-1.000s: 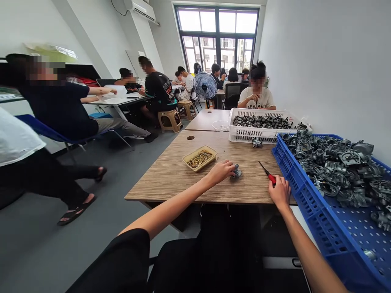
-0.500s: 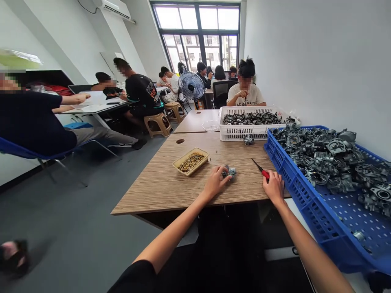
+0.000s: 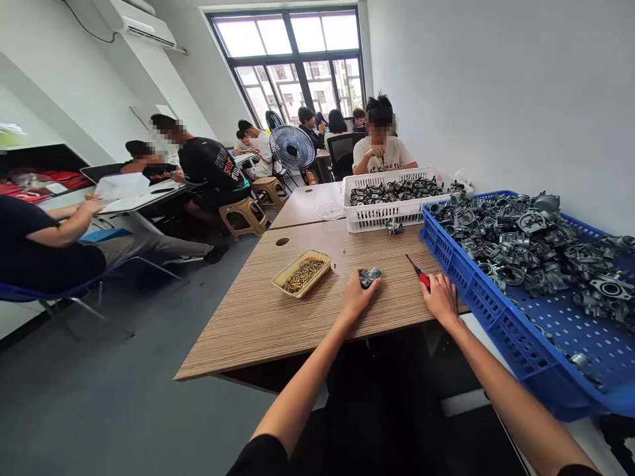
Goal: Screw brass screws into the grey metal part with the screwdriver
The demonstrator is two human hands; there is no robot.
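While left hand point(image 3: 358, 296) grips metal part point(image 3: 370, 276), right hand point(image 3: 438, 299) clasps screwdriver point(image 3: 419, 274) nr blue crate point(image 3: 476, 291).

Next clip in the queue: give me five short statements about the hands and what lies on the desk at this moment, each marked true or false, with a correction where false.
1. The left hand holds a small metal part on the desk. True.
2. The right hand rests on a red-handled screwdriver. True.
3. The blue crate holds screws. False: it holds grey metal castings; the screws lie in the tan tray.
4. The white basket stands nearer the person than the blue crate. False: it stands farther along the desk.
5. The screwdriver tip touches the metal part. False: they lie apart.
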